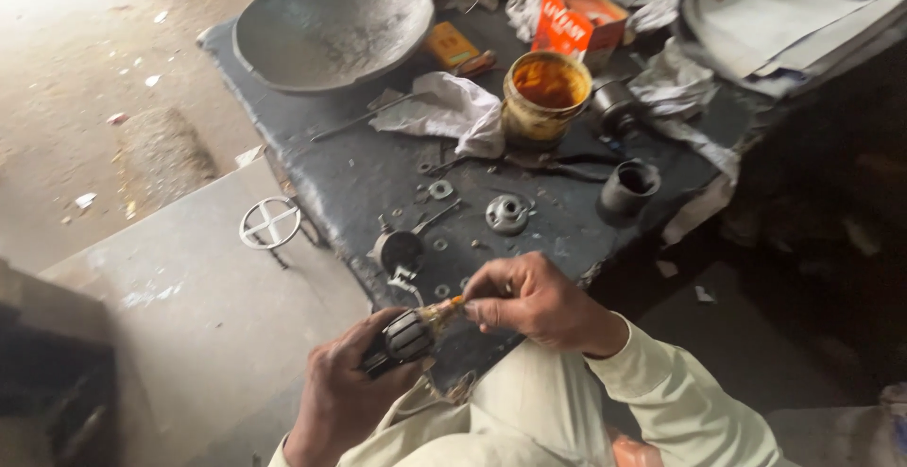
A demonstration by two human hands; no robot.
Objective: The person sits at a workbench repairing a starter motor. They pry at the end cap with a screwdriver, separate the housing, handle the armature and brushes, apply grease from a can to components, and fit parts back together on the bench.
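Two hands meet low in the view, at about six o'clock. The left hand (345, 396) wraps closed around a dark ribbed motor armature (406, 337), a short cylinder of slotted metal, held just off the near edge of the workbench (378, 169). Its shaft (444, 309) sticks out toward two o'clock, smeared with orange-brown grease. The right hand (534, 302) pinches that shaft tip between thumb and fingertips, the other fingers curled in. Both arms wear pale cream sleeves.

Just beyond the hands, at twelve o'clock, small steel washers (440, 189) and a round flanged metal fitting (507, 213) lie scattered on the scuffed, dark-painted bench top. At eleven o'clock from the hands lies a grey housing part (401, 251) with a dark round opening. A black cylindrical sleeve (628, 186), hollow and matte, stands at two o'clock.

Farther back sits an open grease tin (545, 96), round, its walls caked and its contents a glossy orange-brown. A crumpled white rag (447, 108) rests touching its left side. Behind the tin, at one o'clock, an orange-red cardboard carton (576, 21) with white lettering stands open. A small flat yellow box (450, 44) lies to its left. At eleven o'clock a wide, shallow, dull grey metal pan (331, 28) fills the bench's far corner. A round wire ring with crossed spokes (270, 222) hangs off the bench's left edge.
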